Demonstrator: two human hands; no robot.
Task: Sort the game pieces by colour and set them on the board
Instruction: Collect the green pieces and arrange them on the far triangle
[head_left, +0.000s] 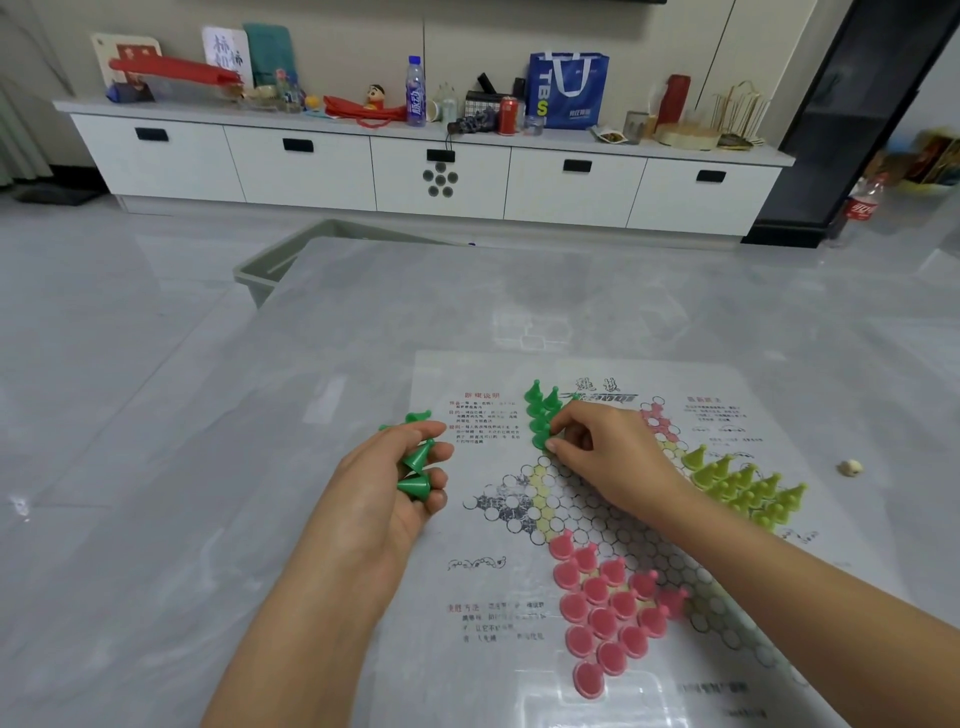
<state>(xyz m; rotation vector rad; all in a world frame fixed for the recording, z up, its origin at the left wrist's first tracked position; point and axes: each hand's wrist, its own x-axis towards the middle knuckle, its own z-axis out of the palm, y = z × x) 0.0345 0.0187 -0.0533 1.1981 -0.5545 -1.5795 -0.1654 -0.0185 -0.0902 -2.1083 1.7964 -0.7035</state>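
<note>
Several dark green pieces (415, 470) lie gathered in the left hand (387, 488), its fingers curled round them as a ready supply just left of the board (613, 519), with a couple more lying on the table (260, 415) just beyond its fingertips. The right hand (608, 457) pinches one green piece between thumb and fingertips at the near end of the green cluster (540, 415) on the board's far point, apparently seating it in the next free circle. Pink pieces (608, 608) fill the near point and yellow-green pieces (743, 486) the right one, so green looks like the last colour to place.
</note>
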